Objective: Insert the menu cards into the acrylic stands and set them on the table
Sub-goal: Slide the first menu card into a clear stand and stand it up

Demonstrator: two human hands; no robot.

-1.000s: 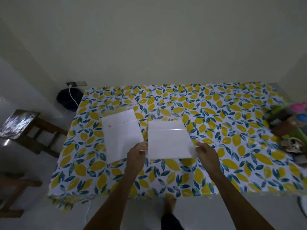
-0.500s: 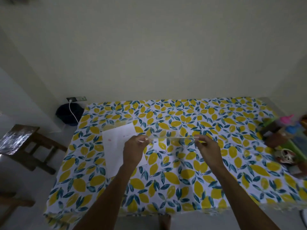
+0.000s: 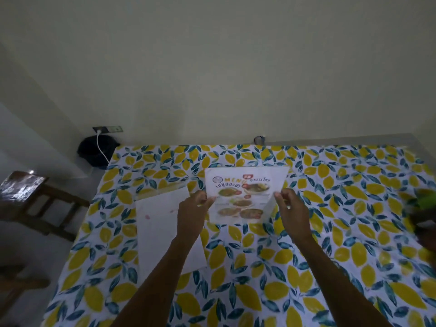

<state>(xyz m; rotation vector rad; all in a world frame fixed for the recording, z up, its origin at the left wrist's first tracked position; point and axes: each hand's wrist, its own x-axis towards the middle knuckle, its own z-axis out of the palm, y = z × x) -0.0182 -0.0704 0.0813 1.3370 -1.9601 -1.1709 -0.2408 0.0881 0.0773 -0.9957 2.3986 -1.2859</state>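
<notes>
An acrylic stand (image 3: 245, 185) with a printed menu card inside stands upright on the lemon-print table (image 3: 330, 232), its food pictures facing me. My left hand (image 3: 192, 208) pinches its left edge and my right hand (image 3: 291, 206) pinches its right edge. A second stand (image 3: 162, 223) lies flat to the left, showing the white back of its card, partly under my left forearm.
A wooden chair (image 3: 30, 199) stands left of the table. A dark bag (image 3: 95, 149) with a white cable sits by the wall socket. Blurred coloured items (image 3: 424, 208) crowd the table's right edge. The wall runs right behind the table.
The stand went from lying flat, white back up, to edge-on in both hands, and now stands upright with the printed menu facing me, farther back on the table.
</notes>
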